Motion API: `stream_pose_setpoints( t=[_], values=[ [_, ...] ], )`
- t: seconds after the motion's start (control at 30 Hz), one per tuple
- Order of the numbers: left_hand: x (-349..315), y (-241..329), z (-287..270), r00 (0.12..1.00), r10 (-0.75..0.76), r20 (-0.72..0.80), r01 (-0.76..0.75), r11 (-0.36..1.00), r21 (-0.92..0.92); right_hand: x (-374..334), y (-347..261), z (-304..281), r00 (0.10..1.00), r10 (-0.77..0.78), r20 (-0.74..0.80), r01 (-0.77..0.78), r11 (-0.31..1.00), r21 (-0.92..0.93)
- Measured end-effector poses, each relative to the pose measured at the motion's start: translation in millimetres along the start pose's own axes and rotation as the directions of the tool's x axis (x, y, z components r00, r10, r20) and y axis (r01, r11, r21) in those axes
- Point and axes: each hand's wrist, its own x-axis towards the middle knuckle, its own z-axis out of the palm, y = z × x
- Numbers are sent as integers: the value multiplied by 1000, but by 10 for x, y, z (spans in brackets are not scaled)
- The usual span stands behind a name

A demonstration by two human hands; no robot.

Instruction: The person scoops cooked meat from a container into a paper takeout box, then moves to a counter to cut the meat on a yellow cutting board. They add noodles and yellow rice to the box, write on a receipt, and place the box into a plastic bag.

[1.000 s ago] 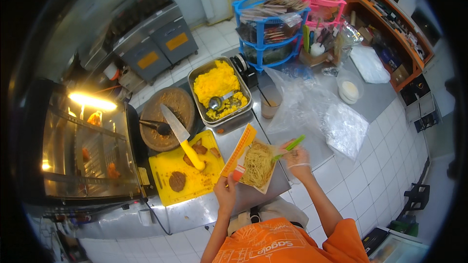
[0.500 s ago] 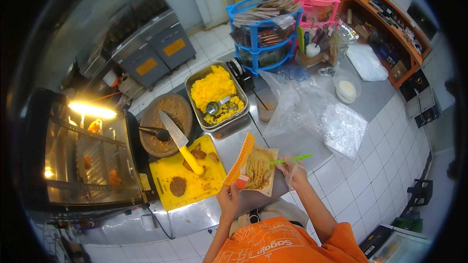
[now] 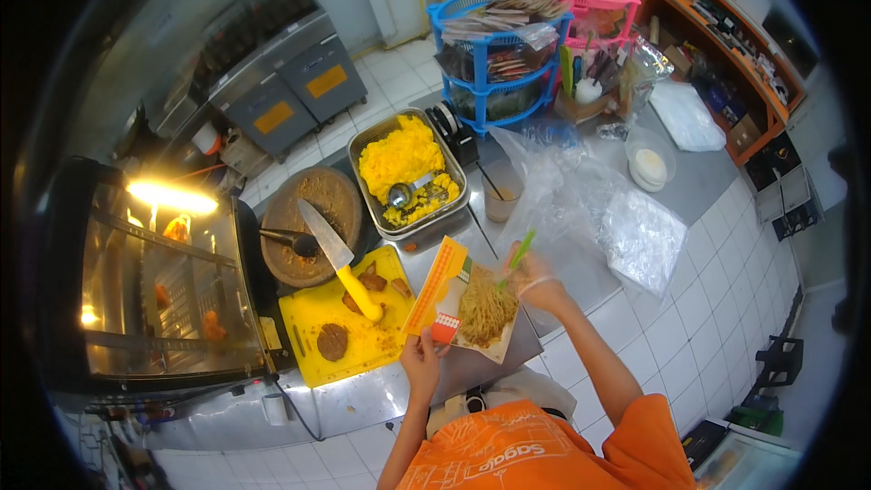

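Head camera: I see the left hand, grip narrow, pinching the open box by its near left side, noodles inside, over the table. The right hand holds a green utensil, lower end at the noodles. Leftward, the knife lies across the board.

An orange shirt with short sleeves bears pale line print; a clear glove covers the right hand.
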Motion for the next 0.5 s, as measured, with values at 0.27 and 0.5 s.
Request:
stream_pose_setpoints(
  t=[0.27, 0.5],
  values=[
    [29, 88, 64, 998, 1, 59, -8, 993, 117, 4, 175, 197, 896, 375, 237, -436, 842, 318],
    [-62, -84, -85, 999, 46, -1, -46, 997, 65, -53, 289, -28, 839, 498, 220, -504, 556, 662]
  ],
)
